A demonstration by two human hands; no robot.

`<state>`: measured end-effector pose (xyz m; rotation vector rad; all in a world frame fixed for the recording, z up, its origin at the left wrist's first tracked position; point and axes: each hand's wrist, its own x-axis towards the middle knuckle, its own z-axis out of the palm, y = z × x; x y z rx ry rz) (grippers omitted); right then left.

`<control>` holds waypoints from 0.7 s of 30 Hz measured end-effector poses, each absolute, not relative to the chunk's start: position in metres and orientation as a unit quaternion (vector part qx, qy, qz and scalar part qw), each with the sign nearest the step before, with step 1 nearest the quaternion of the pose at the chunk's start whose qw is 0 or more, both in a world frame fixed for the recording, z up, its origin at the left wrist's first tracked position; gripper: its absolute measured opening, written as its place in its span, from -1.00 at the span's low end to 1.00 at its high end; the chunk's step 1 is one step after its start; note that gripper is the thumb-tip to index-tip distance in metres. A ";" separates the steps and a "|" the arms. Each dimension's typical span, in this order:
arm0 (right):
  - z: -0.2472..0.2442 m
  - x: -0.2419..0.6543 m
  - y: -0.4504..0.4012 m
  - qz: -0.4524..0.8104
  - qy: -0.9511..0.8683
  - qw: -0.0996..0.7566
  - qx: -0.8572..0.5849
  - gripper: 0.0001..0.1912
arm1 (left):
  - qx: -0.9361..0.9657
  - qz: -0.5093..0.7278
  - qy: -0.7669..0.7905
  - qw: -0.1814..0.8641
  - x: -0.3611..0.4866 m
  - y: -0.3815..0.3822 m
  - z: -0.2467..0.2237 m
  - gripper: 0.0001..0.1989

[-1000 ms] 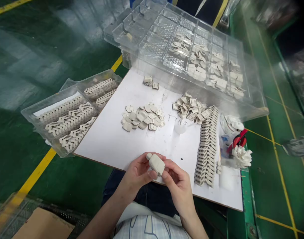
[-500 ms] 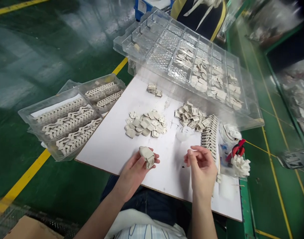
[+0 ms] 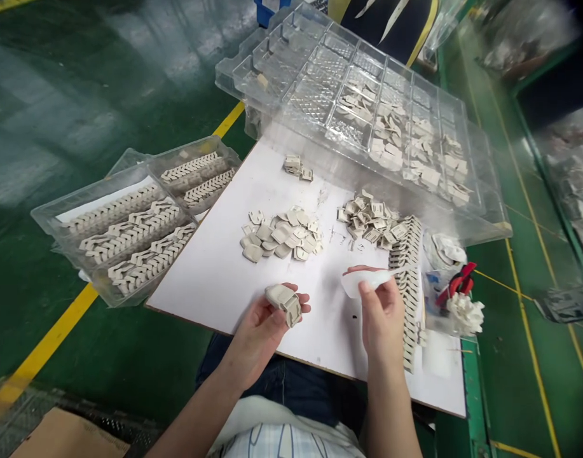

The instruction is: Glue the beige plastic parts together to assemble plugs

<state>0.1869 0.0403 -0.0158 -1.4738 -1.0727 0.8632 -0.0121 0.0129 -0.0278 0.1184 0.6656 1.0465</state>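
Okay, hands apart: left hand [image 3: 265,327] grips a beige part [image 3: 284,299] over the board [image 3: 210,289]'s near edge, right hand [image 3: 381,312] pinches a white bottle [image 3: 360,283], thin tip pointing right.

Left tray [image 3: 74,256], clear, divided: three rows of nested pieces plus a white sheet in the nearer section, two rows in the farther. Big tray [image 3: 315,83], clear, gridded, over the board's far edge: loose flat pieces in its right-hand cells, small beige bit at left. On the board: two loose piles, one nested row [image 3: 405,254] by right hand.
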 end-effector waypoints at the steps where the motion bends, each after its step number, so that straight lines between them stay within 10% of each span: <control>1: -0.016 0.186 0.038 0.363 -0.454 0.521 -0.625 -0.70 | 0.050 0.489 0.312 0.813 -0.011 0.013 -0.026 -0.59; 10: -0.024 0.151 0.055 0.325 -0.573 0.399 -0.638 -0.88 | 0.083 0.488 0.330 0.804 -0.002 0.005 -0.023 -0.54; 15: 0.005 0.170 0.044 0.324 -0.606 0.377 -0.622 -0.64 | 0.077 0.482 0.362 0.794 -0.004 0.006 -0.030 -0.52; 21: 0.047 0.244 0.107 0.067 -0.690 0.305 -0.653 -0.82 | 0.090 0.471 0.371 0.795 -0.004 0.006 -0.038 -0.52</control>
